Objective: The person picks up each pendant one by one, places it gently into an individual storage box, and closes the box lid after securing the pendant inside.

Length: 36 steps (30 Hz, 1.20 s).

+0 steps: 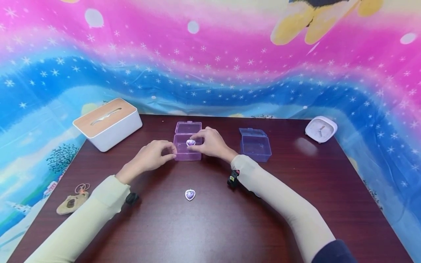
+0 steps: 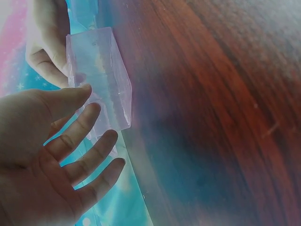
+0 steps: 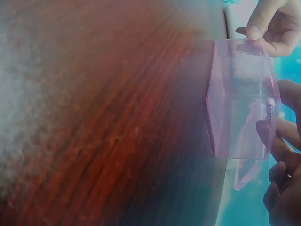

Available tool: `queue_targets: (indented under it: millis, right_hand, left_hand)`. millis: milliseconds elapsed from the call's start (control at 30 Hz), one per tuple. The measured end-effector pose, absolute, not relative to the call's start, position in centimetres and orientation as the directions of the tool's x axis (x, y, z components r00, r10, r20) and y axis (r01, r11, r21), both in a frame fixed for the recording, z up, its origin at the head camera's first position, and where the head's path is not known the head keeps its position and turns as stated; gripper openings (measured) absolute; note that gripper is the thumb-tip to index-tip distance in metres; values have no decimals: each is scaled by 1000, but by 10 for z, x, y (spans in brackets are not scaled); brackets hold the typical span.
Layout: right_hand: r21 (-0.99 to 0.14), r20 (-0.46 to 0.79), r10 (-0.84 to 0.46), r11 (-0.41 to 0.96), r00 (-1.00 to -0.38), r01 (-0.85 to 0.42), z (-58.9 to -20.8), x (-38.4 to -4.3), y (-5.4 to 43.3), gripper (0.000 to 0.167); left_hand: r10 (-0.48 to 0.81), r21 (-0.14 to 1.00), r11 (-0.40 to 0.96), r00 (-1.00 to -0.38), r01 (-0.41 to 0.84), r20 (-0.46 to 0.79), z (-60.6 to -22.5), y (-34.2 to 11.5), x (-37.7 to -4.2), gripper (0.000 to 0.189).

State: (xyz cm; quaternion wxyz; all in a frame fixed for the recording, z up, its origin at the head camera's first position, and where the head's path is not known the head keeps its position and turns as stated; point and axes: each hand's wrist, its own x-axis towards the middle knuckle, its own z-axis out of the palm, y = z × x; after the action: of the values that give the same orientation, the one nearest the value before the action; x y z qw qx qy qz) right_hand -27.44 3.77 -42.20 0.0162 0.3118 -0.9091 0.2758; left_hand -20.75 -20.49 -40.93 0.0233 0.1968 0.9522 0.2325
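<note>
1. Printed cloth [image 1: 210,60] in pink, blue and white, dotted with snowflakes, is hanging behind a dark reddish-brown wood-grained table [image 1: 217,230]
2. Toward the far side of the table, near the middle, a translucent pink plastic box [image 1: 188,157] is standing with its hinged lid [image 1: 188,128] raised at the back
3. One right hand [image 1: 212,143] is pinching a small lilac heart-shaped gem with a pale beaded rim [image 1: 190,143] between thumb and fingers, holding it at the mouth of the pink box; how far inside it is sitting cannot be told
4. One left hand [image 1: 151,157] is resting at the left end of the same box, fingers loosely spread and thumb tip meeting the edge, without curling round anything
5. Another lilac heart-shaped gem [image 1: 190,194] is lying on the bare wood, nearer the person and well apart from the box
6. To the right, a translucent blue-violet plastic box [image 1: 254,153] is standing with its lid up, just beyond the right wrist
7. White tissue box with a wood-coloured top [image 1: 115,131] is occupying the far left, a white rounded-square clock [image 1: 321,129] is standing far right, and a beige plush trinket with a ring [image 1: 73,204] is lying beside the left sleeve [image 1: 77,221]
</note>
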Motion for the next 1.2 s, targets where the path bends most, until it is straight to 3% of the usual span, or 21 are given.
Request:
queue_targets:
  millis: [700, 1200]
  right_hand:
    - [-444, 167, -547, 701, -820, -558, -430, -277, 34, 44]
    - [-453, 172, -580, 671, -796, -587, -428, -279, 34, 42]
  left_hand:
    - [381, 453, 817, -924, 357, 41, -411, -206, -209, 4]
    - [376, 459, 814, -925, 356, 52, -411, -206, -209, 4]
